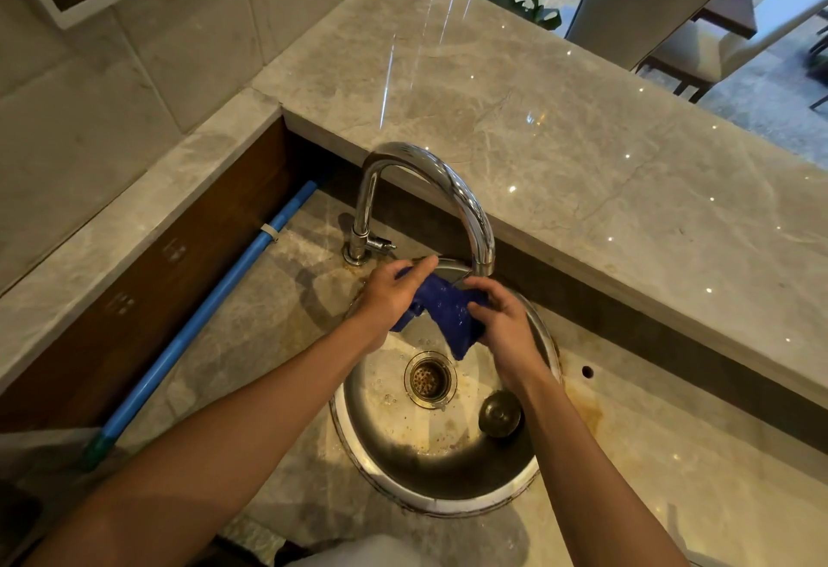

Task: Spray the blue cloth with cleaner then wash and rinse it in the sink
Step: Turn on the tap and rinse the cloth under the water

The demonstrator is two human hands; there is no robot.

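Observation:
The blue cloth (448,313) is bunched and wet, held over the round steel sink (381,445) just under the spout of the chrome tap (466,203). My left hand (390,297) grips its left end, fingers pointing toward the spout. My right hand (502,315) clutches its right side, and a tail of cloth hangs down toward the drain (430,380). Whether water runs from the spout is not clear. No spray bottle is in view.
A dark sink stopper (499,414) lies in the basin to the right of the drain. A blue pipe (201,324) runs along the left wall beside the sink. A raised marble counter (560,131) stands behind the tap. The tap's small lever (381,246) sticks out at its base.

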